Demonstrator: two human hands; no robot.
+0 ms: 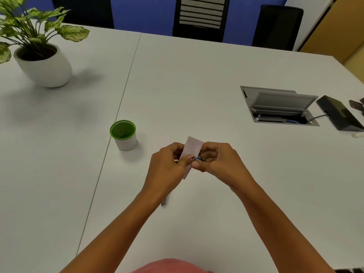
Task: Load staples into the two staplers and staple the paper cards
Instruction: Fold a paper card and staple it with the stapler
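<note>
In the head view, a pale paper card is held upright-tilted between both hands above the white table. The left hand is closed on the card's left edge, its thumb pressed across the card's lower face, so that the card's lower end shows just below the thumb. The right hand is curled shut against the card's right edge, and a small stapler, of which only a blue and metallic tip is seen, is gripped inside it, touching the card just beside the left thumb. Whether the stapler's jaws are pressed on the card cannot be told, since most of it is hidden by the fingers.

A second pale card is seen lying flat on the table just beyond the left hand, faint against the surface. A small metallic piece is partly seen on the table beside the left wrist; what it is cannot be told.

A white cup with a green rim stands on the table to the left of the hands, apart from them. A potted plant stands at the far left. An open cable hatch is set into the table to the right, with a dark device just beside it. Black chairs are seen behind the table's far edge.
</note>
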